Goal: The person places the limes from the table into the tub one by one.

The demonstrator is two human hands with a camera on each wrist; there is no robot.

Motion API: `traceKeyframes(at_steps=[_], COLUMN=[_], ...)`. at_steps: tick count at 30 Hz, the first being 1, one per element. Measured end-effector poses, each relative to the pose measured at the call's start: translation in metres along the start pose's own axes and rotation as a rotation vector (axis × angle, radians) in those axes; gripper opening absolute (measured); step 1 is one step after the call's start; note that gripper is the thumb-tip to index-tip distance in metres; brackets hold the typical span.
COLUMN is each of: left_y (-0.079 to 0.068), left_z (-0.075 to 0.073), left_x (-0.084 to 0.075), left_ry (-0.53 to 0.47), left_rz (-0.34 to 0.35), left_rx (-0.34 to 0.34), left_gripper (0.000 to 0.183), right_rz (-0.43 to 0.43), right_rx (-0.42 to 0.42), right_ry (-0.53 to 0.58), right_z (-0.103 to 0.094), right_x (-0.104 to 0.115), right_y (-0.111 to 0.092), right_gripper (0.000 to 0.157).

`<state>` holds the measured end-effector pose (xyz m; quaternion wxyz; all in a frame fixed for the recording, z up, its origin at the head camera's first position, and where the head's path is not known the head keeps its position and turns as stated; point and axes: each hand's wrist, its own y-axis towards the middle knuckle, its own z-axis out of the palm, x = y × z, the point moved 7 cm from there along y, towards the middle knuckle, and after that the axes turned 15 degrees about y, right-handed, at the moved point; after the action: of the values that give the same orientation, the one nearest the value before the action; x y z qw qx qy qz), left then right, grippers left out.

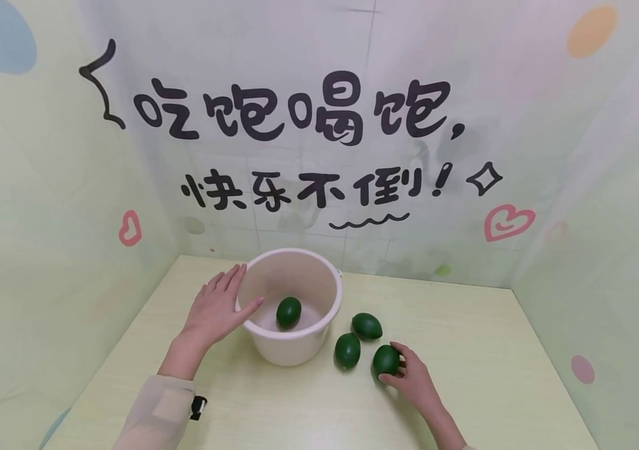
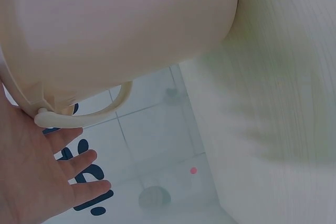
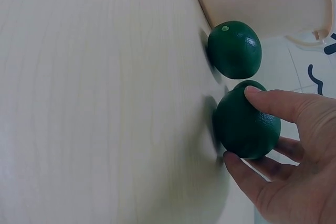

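Note:
A pale pink plastic bucket [image 1: 292, 347] stands on the table with one green lime [image 1: 288, 312] inside. My left hand [image 1: 219, 306] rests on the bucket's left rim, thumb over the inside and fingers straight along the outside. In the left wrist view those fingers [image 2: 79, 166] spread beside the bucket's handle [image 2: 86, 120]. To the right of the bucket, my right hand [image 1: 413, 379] holds a green lime [image 1: 386, 361] between thumb and fingers, low over the table. The right wrist view shows this lime [image 3: 247, 121] close up, fingertips around its sides.
Two more green limes, one nearer [image 1: 347, 350] and one farther back [image 1: 366, 326], lie between the bucket and my right hand. The light wooden table [image 1: 274, 412] is bounded by a printed curtain [image 1: 319, 37] with black lettering at the back and curtain sides.

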<state>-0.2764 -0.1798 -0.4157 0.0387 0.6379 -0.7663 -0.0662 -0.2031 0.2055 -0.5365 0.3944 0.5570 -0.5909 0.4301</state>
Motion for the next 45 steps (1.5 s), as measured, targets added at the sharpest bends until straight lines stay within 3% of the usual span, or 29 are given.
traceKeyframes(at_steps=[45], left_y=[-0.0007], left_z=[-0.0016], left_x=[0.0000], left_ry=[0.004], left_rz=[0.002], left_rx=[-0.017], left_gripper=[0.085], right_rz=[0.013], right_rx=[-0.040], right_ry=[0.030], right_z=[-0.0083], right_x=[0.0025], right_y=[0.0000], right_gripper=[0.075])
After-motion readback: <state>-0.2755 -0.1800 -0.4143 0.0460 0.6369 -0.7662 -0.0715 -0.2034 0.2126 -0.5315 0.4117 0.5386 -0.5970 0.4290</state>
